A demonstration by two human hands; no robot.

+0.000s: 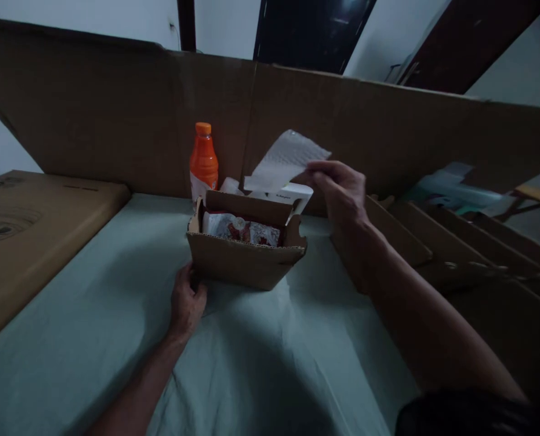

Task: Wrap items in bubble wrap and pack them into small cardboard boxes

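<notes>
Sheet, white and textured, is in the right hand, its near corner pinched between thumb and fingertips closed together; the rest extends leftward, above and behind the open box. The left hand is at the box's lower left corner, thumb spread from the fingers, which are partly hidden by the side; I cannot tell whether it grips.

The box stands on the cloth, top edges raised, with printed packets below its rim. Close behind it are the orange bottle, near the left end, and a white lettered object, near the right, with the tall board beyond leaving little depth. Cloth spreads open from the box's front toward the person, bounded at left by the carton's long edge. To the right, the forearm crosses before cardboard flaps.
</notes>
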